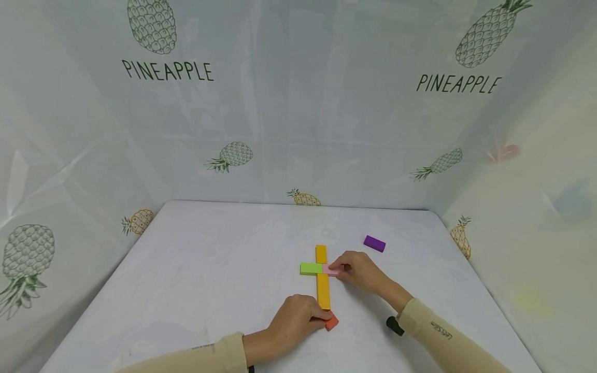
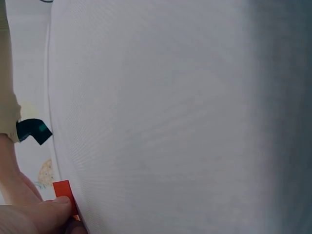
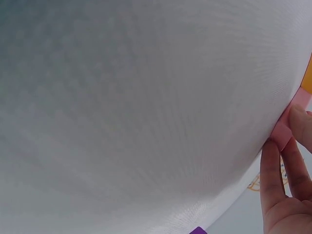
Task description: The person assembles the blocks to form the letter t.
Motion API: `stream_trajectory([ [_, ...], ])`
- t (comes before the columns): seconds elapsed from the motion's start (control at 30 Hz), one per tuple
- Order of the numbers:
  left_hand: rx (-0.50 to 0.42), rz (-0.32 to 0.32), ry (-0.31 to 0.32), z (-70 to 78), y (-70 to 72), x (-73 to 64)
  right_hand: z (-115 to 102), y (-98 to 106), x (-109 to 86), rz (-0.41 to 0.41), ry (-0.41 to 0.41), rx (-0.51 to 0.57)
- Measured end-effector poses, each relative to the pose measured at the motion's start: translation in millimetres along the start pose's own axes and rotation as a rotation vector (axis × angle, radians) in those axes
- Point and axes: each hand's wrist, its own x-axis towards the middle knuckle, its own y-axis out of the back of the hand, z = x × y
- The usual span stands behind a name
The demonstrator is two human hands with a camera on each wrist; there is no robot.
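Observation:
My left hand [image 1: 298, 318] pinches a red-orange block [image 1: 331, 321] between thumb and fingers, at the near end of a long yellow block [image 1: 323, 291]. In the left wrist view the thumb presses on the red block [image 2: 65, 191]. With thumb and fingertips my right hand [image 1: 360, 270] holds a pink block [image 1: 330, 270], partly covered by the fingers. The pink block lies in line with a light green block [image 1: 311, 269]. Another yellow block [image 1: 321, 254] stands beyond them, so the blocks form a cross shape. In the right wrist view the fingers grip the pink block [image 3: 282, 131] at its end.
A purple block [image 1: 374, 243] lies apart, beyond my right hand. The blocks are on a white tabletop [image 1: 210, 269]. Behind and beside it hangs a pale cloth [image 1: 298, 114] printed with pineapples. A black band [image 1: 395, 326] shows by the right sleeve.

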Motion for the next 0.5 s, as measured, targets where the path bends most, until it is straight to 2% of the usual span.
stream_trajectory([
  [0.5, 0.001, -0.002, 0.007, -0.8, 0.0, 0.5, 2.6, -1.6, 0.2, -0.017, -0.018, -0.004],
])
